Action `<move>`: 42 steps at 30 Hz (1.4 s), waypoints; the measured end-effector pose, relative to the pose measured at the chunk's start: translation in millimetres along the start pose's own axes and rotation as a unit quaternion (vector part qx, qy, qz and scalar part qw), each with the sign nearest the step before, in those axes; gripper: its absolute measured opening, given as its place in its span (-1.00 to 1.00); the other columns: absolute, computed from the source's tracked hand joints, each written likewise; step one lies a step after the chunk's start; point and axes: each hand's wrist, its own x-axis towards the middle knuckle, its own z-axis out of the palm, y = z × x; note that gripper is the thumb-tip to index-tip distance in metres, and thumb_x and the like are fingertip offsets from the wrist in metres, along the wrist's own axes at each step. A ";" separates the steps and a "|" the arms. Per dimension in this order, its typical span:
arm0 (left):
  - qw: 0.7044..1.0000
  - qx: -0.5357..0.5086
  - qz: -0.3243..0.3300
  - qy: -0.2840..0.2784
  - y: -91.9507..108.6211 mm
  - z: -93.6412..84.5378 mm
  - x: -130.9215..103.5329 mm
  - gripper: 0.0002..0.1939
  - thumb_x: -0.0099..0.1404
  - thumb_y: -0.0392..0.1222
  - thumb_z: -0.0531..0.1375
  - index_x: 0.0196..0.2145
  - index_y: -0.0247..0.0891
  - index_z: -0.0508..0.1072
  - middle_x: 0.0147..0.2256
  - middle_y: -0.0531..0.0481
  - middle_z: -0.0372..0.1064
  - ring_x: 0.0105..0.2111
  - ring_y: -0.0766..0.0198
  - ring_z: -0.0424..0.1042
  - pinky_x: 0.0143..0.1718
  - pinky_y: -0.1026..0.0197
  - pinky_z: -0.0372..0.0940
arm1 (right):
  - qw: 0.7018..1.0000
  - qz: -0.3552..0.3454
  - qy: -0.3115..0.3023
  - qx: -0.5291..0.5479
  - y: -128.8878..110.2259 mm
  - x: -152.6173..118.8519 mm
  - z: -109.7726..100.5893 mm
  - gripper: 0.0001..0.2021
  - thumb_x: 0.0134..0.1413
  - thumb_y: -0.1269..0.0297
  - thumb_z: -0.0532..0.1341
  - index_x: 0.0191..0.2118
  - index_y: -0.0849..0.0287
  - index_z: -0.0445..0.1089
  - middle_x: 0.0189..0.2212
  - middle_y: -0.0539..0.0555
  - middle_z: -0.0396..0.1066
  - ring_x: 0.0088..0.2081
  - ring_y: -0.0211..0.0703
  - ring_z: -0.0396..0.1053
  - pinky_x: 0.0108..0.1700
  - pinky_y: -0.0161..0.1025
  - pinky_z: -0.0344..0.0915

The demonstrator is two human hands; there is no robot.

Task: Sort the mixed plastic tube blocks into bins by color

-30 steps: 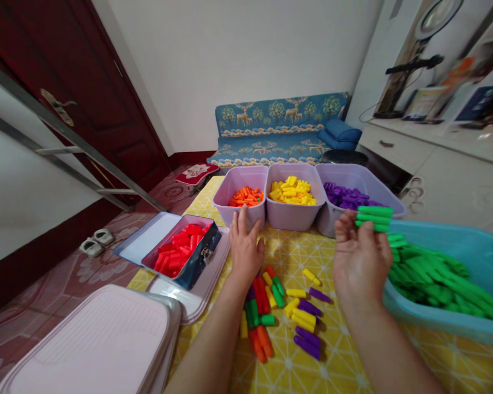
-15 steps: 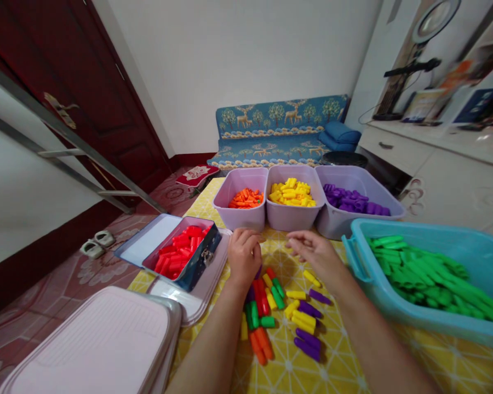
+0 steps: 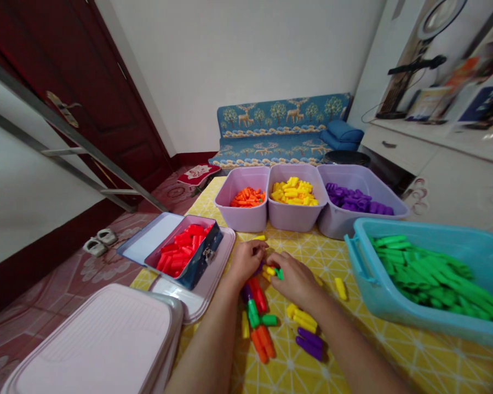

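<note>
Short tube-shaped plastic pieces in several colours lie on the yellow patterned tablecloth. My left hand [image 3: 248, 258] is curled, with thumb and forefinger close together; what it grips, if anything, is hidden. Just right of it, my right hand [image 3: 291, 274] bends its fingers down around a green piece [image 3: 279, 273], beside a yellow piece [image 3: 268, 270]. Nearer to me lie red pieces [image 3: 258, 294], a green piece [image 3: 253, 313] and orange pieces [image 3: 263, 343]. Yellow pieces [image 3: 304, 318] and purple pieces [image 3: 310, 345] rest below my right wrist. A single yellow piece [image 3: 340, 288] lies farther right.
Behind my hands stand lilac bins with orange [image 3: 240, 223], yellow [image 3: 296, 218] and purple [image 3: 340, 223] pieces. A turquoise tub [image 3: 394, 306] of green pieces stands right. An opened tin box [image 3: 207, 251] of red pieces sits left on a lid, near stacked pale lids [image 3: 90, 339].
My right hand has moved down and left, from above the cloth to the pieces beside my left hand. My left hand is slightly lower. Some yellow pieces now lie in new spots.
</note>
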 end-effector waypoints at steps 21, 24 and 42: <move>0.963 -0.234 -0.024 -0.130 6.4 -1.0 -3.8 -0.73 0.05 -0.13 0.34 -0.33 -0.38 0.53 -0.46 -0.03 0.46 -0.49 0.37 0.37 -0.43 0.35 0.25 | 0.997 0.000 0.047 0.064 13.5 7.4 1.8 -0.82 0.00 0.42 0.21 -0.25 0.11 0.50 -0.20 0.08 0.48 -0.13 -0.12 0.41 -0.07 -0.26 0.24; 0.961 -0.242 -0.032 -0.128 6.3 1.4 -4.4 -0.78 0.04 -0.21 0.32 -0.34 -0.39 0.53 -0.50 -0.01 0.44 -0.53 0.38 0.36 -0.46 0.35 0.25 | 0.997 -0.007 0.054 0.057 15.0 8.6 4.9 -0.85 -0.01 0.41 0.23 -0.29 0.12 0.51 -0.22 0.08 0.44 -0.15 -0.14 0.39 -0.11 -0.28 0.23; 0.970 -0.233 -0.058 -0.042 -0.5 6.2 -2.4 -0.82 0.16 -0.28 0.21 -0.27 -0.39 0.50 -0.43 -0.05 0.47 -0.44 0.30 0.43 -0.40 0.31 0.30 | 0.995 -0.055 -0.048 -0.067 -18.9 -10.7 -12.5 -0.64 -0.07 0.45 0.25 -0.10 0.00 0.43 -0.11 0.05 0.45 -0.18 -0.06 0.45 -0.23 -0.22 0.19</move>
